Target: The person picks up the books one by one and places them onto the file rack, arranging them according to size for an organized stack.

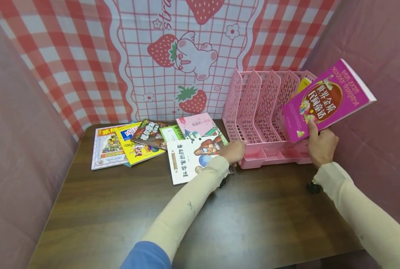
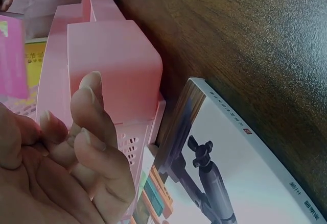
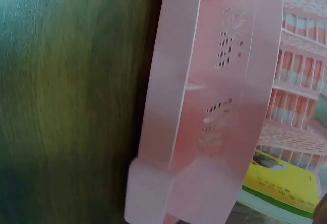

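Right hand (image 1: 322, 145) grips magenta book (image 1: 327, 100) by its lower edge, tilted above pink file rack (image 1: 258, 112); left hand (image 1: 233, 151) rests against rack's front corner, fingers loosely curled, holding nothing; yellow book (image 1: 303, 84) stands in rightmost slot.

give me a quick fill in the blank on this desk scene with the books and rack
1. The right hand holds a book whose cover is mostly ____.
2. The left hand rests against the pink ____, at its left front corner.
3. The other books lie flat on the wooden ____.
4. The backdrop shows a bunny hugging a ____.

Missing words: magenta; file rack; table; strawberry
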The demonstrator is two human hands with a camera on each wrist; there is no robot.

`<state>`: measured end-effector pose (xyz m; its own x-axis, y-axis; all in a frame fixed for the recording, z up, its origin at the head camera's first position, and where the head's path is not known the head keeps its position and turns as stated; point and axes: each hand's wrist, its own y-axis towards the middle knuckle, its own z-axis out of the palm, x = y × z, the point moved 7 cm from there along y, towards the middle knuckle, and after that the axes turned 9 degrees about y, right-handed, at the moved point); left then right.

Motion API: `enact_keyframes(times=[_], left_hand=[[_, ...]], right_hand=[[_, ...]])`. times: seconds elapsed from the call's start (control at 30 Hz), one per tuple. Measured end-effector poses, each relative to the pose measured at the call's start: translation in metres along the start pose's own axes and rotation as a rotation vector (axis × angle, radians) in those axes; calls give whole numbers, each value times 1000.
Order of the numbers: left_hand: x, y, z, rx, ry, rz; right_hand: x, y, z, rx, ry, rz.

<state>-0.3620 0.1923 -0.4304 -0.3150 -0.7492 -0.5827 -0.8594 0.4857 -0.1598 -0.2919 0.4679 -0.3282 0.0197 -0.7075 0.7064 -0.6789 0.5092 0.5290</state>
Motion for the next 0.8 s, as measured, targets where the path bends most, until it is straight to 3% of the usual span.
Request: enact_keyframes(times=[0.17, 0.33, 0.6, 0.8], left_hand=[[1, -3, -1, -16, 5, -17], [-2, -6, 2, -22, 8, -2], [2, 0, 3, -37, 24, -15], [1, -1, 6, -40, 20, -7]], right_hand=[[-6, 10, 14, 109, -108, 38], [-16, 12, 29, 201, -146, 170], [-18, 24, 50, 301, -135, 252], [-34, 26, 65, 435, -104, 388]])
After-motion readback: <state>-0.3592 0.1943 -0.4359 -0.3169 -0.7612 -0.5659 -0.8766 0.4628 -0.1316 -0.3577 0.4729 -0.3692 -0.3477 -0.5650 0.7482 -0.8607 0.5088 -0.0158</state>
